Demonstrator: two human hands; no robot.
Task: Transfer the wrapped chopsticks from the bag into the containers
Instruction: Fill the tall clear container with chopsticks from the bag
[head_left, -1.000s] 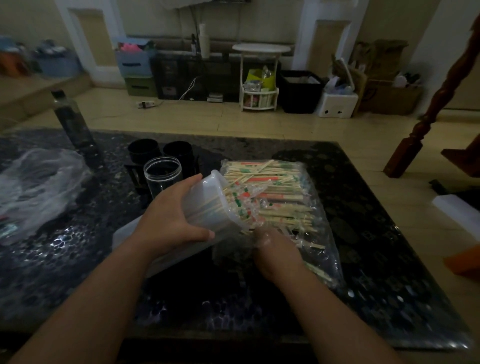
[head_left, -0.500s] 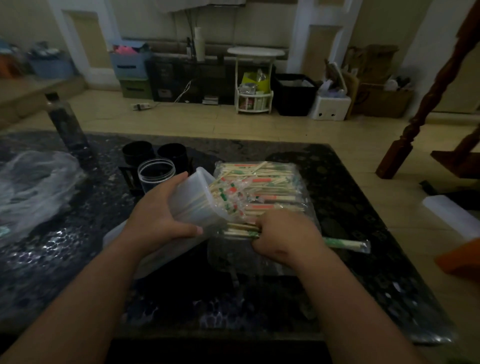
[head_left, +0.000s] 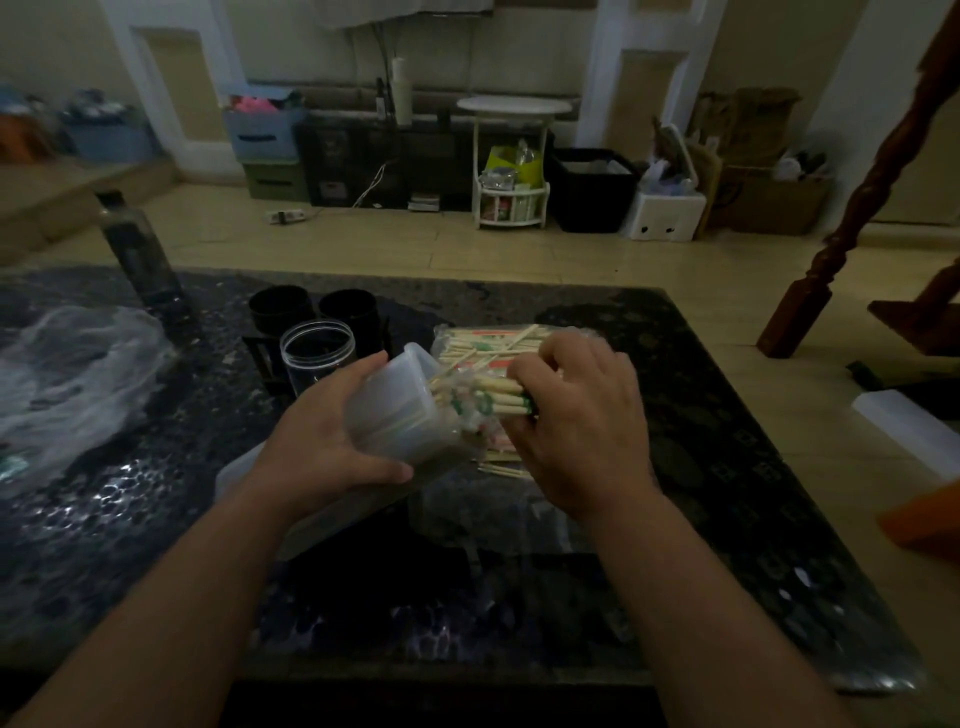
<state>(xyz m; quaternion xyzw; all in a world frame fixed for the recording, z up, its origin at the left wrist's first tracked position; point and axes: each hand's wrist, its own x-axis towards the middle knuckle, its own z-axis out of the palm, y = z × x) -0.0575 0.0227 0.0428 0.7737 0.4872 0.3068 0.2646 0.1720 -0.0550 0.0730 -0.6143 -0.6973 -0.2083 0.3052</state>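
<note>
wrapped chopsticks (head_left: 501, 401): a bundle of pale sticks in thin sleeves with green marks, gripped in the curled fingers of the right hand (head_left: 579, 423), its ends at the mouth of the translucent container (head_left: 387, 415). the container is tilted on its side, mouth toward the right, and the left hand (head_left: 332, 447) clasps it from the left, thumb along its near wall. pale sticks show faintly through the wall, so it already holds some. the two hands sit close together without touching. behind the right hand, the clear bag (head_left: 485, 340) rests on the dark speckled table (head_left: 727, 467) with more chopsticks inside, most lying crosswise. clear jar (head_left: 317, 353): upright, open-topped, just left of the container; what it holds cannot be told. two black cups (head_left: 283, 312) stand behind the jar, their insides dark. the print on the sleeves is green and red, too small to read.
</note>
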